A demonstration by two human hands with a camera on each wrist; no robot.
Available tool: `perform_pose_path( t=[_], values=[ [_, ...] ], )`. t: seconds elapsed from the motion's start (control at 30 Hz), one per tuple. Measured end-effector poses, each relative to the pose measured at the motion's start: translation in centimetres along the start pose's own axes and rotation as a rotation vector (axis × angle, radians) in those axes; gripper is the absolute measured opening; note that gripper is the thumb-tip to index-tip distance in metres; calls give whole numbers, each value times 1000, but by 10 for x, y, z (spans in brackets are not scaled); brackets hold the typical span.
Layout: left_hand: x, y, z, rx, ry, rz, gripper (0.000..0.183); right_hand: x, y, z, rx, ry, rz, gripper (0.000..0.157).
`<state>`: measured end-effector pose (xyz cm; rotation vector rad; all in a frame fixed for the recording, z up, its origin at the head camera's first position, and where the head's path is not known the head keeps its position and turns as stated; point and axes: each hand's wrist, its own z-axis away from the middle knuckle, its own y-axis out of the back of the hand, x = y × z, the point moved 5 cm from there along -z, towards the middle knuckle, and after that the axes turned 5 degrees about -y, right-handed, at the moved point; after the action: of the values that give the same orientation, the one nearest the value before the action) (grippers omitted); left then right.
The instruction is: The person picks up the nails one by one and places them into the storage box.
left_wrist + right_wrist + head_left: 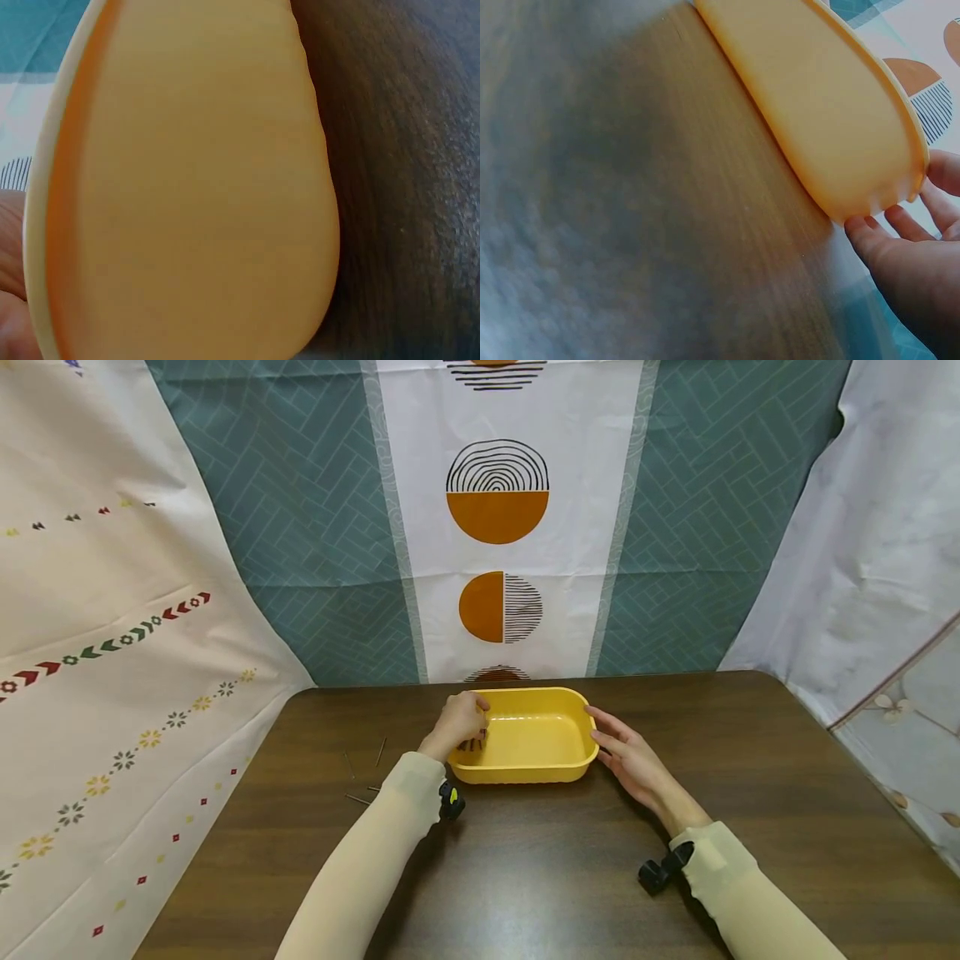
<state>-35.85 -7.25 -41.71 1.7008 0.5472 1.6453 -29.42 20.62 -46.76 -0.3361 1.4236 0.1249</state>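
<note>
A yellow plastic tray (536, 772) with rounded corners stands on the brown table, between the two hands. Over its left end, the left hand (457, 722) reaches inside with bent fingers and pinches a thin nail at the fingertips. Several dark nails (471, 745) lie in the tray's left end, partly hidden by this hand. In the left wrist view, the tray's side wall (202, 180) covers most of the picture. At the right end, the right hand (630, 760) rests extended, spread fingers (866, 236) against the tray's outer wall and rim.
Several loose thin nails (381, 752) lie on the table left of the tray, some close by the left forearm. A patterned curtain (517, 527) hangs behind the table's back edge. Pale cloths hang at both sides. Black wrist cameras (656, 875) sit on both wrists.
</note>
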Motion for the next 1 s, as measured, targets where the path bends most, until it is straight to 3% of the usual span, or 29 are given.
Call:
perform_pose_path(
  t=[0.23,0.63,1.0],
  values=[
    [3,-1,0,-17,16,-27,26,-1,1,1,-3,1,-6,61],
    [1,-9,-3,-71,14,30,25,-2,0,1,12,-10,1,58],
    [2,-13,-1,-54,-18,-84,27,-1,1,3,2,-4,9,61]
  ],
)
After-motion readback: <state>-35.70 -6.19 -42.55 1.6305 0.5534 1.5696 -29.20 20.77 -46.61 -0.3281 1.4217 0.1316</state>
